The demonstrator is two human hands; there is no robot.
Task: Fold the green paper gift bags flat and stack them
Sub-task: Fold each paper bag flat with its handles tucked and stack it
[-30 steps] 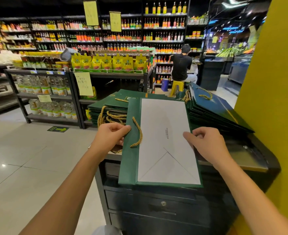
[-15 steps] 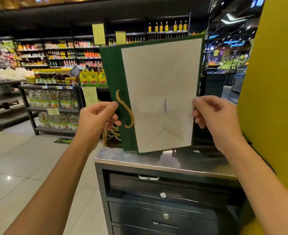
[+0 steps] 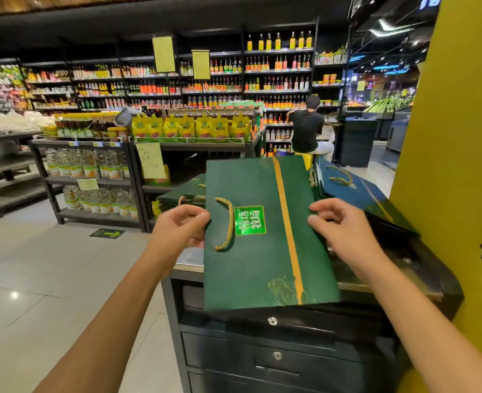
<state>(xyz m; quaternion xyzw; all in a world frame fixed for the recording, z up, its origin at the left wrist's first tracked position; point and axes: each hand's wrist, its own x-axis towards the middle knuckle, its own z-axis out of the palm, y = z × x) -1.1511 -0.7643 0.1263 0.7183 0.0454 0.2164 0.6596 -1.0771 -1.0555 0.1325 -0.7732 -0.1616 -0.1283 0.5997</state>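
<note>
Two bare arms reach in from the bottom. The left hand (image 3: 181,228) is at 9 o'clock of one green bag (image 3: 262,265). Its bent fingers pinch the bag's left edge, and their tips are hidden behind the paper. The right hand (image 3: 344,231) is at 3 o'clock of the bag, with its fingers curled close together on the right edge.

The bag is flat and face up over a black cabinet (image 3: 290,350), and its near end sticks out past the front. It is hard to tell if it rests on the top or hangs just above it. The bag shows one gold stripe (image 3: 286,222), one bright label (image 3: 249,220) and one rope handle (image 3: 227,222).

The cabinet shows two small locks (image 3: 272,321), and its bottom is cut off.

Behind the bag sit two piles of folded bags. The left pile (image 3: 183,197) at 10 o'clock is mostly hidden. The right pile (image 3: 353,191) is at 2 o'clock. The bags in each cannot be counted.

A yellow pillar (image 3: 446,165) at 3 o'clock is cut off.

Far away at 12 o'clock, one person (image 3: 305,131) sits with their back turned. The shelves (image 3: 234,89) hold bottles too small to count.
</note>
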